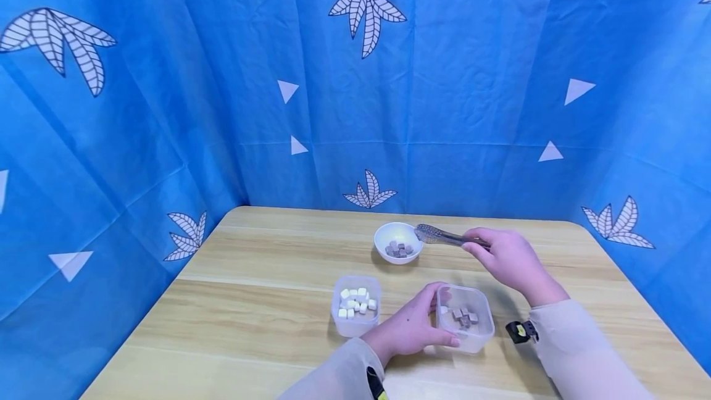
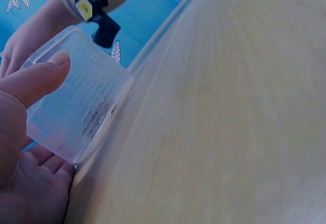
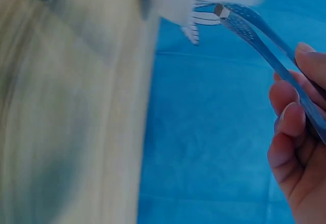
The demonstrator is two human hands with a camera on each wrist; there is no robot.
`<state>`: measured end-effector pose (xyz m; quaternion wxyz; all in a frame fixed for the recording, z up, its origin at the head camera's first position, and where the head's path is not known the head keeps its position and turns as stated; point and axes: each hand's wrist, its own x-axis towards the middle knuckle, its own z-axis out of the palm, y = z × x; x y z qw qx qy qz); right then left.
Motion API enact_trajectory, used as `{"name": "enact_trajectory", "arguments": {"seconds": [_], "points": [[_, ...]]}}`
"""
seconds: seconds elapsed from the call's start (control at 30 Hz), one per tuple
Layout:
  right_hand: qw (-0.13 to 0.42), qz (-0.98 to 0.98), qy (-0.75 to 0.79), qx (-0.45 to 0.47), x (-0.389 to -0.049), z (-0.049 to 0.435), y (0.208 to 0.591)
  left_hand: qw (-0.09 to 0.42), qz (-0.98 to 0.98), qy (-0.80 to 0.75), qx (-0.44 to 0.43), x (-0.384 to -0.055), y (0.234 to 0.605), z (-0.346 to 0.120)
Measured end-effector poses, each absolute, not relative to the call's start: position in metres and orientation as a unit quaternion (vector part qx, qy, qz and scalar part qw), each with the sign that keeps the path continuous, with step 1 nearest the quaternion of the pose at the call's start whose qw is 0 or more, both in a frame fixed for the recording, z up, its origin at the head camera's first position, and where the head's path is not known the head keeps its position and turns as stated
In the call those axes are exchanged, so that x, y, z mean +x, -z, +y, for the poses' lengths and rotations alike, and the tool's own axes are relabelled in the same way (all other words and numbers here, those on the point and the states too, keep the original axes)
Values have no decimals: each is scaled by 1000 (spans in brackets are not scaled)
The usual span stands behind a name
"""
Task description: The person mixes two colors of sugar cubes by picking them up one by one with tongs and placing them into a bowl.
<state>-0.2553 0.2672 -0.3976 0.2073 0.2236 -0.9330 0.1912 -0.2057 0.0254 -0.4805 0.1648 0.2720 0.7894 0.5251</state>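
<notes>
My right hand [image 1: 508,258] grips metal tongs [image 1: 444,237], their perforated tips over the right rim of a white bowl [image 1: 395,231]. Between those tips, the right wrist view shows a small brownish cube [image 3: 221,11]. Several grey-brown cubes [image 1: 400,250] lie in the bowl. Nearer to me, my left hand [image 1: 411,327] holds a clear square plastic container [image 1: 482,338], with the thumb on its front wall and the fingers behind its left side. A few similar brown cubes [image 1: 465,316] sit on its bottom. In the left wrist view the container [image 2: 81,91] stands on the table, thumb against its side.
Left of my left hand stands a second clear plastic container [image 1: 352,328] holding several white cubes [image 1: 358,301]. Everything rests on a light wooden table [image 1: 250,301]. A blue curtain [image 1: 466,110] with leaf and triangle prints closes off the back and both sides.
</notes>
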Motion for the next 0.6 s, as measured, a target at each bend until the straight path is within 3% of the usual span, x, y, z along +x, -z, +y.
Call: {"name": "enact_trajectory", "arguments": {"seconds": [0.6], "points": [[217,-943,-145,208,-270,245,411,165,781,-535,277,-206,481,25]]}}
